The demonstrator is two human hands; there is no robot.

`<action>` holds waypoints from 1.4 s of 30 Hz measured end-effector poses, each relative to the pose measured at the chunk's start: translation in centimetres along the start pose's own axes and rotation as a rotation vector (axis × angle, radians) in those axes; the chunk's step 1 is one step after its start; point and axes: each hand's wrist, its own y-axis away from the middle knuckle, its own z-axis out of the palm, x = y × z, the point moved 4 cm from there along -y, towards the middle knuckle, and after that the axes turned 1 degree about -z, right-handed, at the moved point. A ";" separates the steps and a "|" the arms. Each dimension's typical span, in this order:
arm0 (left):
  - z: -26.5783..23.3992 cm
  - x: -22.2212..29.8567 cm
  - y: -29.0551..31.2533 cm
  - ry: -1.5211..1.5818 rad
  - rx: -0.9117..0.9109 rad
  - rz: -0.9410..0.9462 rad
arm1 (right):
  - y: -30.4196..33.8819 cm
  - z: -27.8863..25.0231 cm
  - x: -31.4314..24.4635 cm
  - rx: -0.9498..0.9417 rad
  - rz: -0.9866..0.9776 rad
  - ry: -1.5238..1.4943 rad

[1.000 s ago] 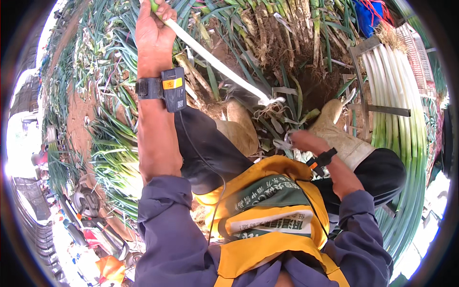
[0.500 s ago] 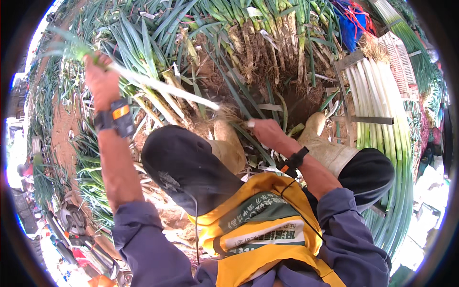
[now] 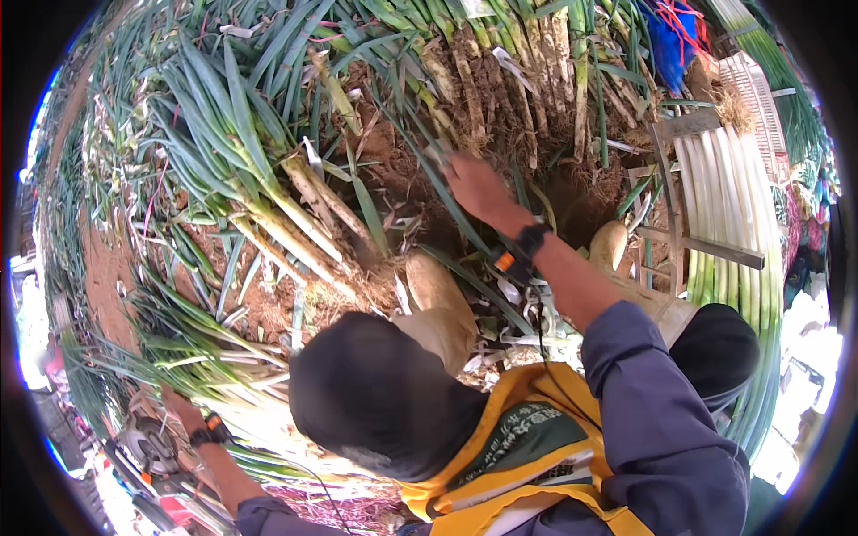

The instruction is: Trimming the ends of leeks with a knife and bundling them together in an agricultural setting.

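My left hand is low at the left, by the leaf ends of a pile of peeled leeks or large green onions. Its fingers are too small and covered to make out. Stretched forward over the soil is my right hand, its fingertips smeared by motion close to the roots of unpeeled, dirt-coated stalks. Whether it holds anything does not show. Between my hands lie more unpeeled stalks with long green leaves and muddy roots.
My boots stand among torn leaf scraps. On the right, a wooden frame holds a row of clean white stalks. A white plastic crate and a blue bag are behind it. A wheeled vehicle is at lower left.
My left hand has swung from the upper left down to the lower-left pile; the white stalk it held up is no longer raised. My right hand has moved forward toward the unpeeled stalks.
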 end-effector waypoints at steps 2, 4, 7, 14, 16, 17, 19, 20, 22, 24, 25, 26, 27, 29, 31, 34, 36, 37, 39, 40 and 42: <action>5.2 -1.6 1.8 -0.555 0.027 0.362 | -4.0 0.5 4.8 0.021 0.099 0.152; 10.0 -4.6 5.1 -0.217 0.066 -0.230 | -6.2 1.9 6.7 0.006 0.155 0.289; 10.1 -4.0 8.7 -0.106 0.106 -0.312 | -8.5 4.0 4.3 0.095 0.168 0.447; 31.3 4.6 22.1 0.121 -0.425 -0.282 | -10.1 4.1 5.9 0.146 0.180 0.565; 33.5 6.3 24.1 0.196 -0.556 -0.248 | -11.0 3.5 3.0 -0.064 0.143 0.323; 35.0 6.9 24.5 0.200 -0.554 -0.246 | -10.7 3.3 1.3 -0.020 0.129 0.279; 38.0 8.5 26.1 0.206 -0.745 -0.201 | -9.7 1.6 -2.4 -0.077 0.167 0.187; 40.2 10.3 27.8 0.164 -0.674 -0.215 | -8.6 1.0 -3.2 -0.126 0.224 0.104; 42.9 11.6 28.5 0.130 -0.779 -0.184 | -6.8 1.1 -2.3 -0.150 0.256 0.059; 47.0 13.3 31.0 0.095 -0.953 -0.142 | -3.3 2.0 2.0 -0.307 0.325 -0.061; 47.2 13.1 30.9 0.033 -1.019 -0.138 | -1.4 1.9 1.1 -0.348 0.264 -0.250; 47.7 13.2 31.3 0.026 -1.047 -0.127 | 0.5 0.9 0.5 -0.380 0.201 -0.426; 48.5 14.0 32.3 0.026 -1.069 -0.128 | 2.0 -0.5 0.6 -0.385 0.191 -0.424; 49.7 15.5 33.6 0.040 -1.134 -0.150 | 5.4 -4.2 0.7 -0.390 0.424 -0.648; 50.9 16.7 34.2 0.103 -1.244 -0.217 | 7.7 -7.7 -0.6 -0.458 0.408 -0.509; 52.4 21.7 36.8 0.016 -1.328 -0.061 | 9.1 -14.8 -4.9 -0.452 0.454 -0.900; 52.1 25.6 39.3 0.015 -1.357 -0.048 | 9.1 -18.6 -7.7 -0.335 0.462 -0.978; 51.8 26.8 40.5 -0.080 -1.398 -0.056 | 9.5 -19.8 -8.9 -0.347 0.432 -0.968; 51.1 29.5 43.9 -0.179 -1.476 -0.024 | 11.1 -21.9 -10.6 -0.380 0.366 -1.019; 50.8 30.8 45.9 -0.180 -1.474 -0.008 | 12.0 -23.0 -11.3 -0.372 0.352 -1.022; 50.1 33.6 49.5 -0.090 -1.527 -0.082 | 13.3 -25.0 -12.8 -0.289 0.291 -0.951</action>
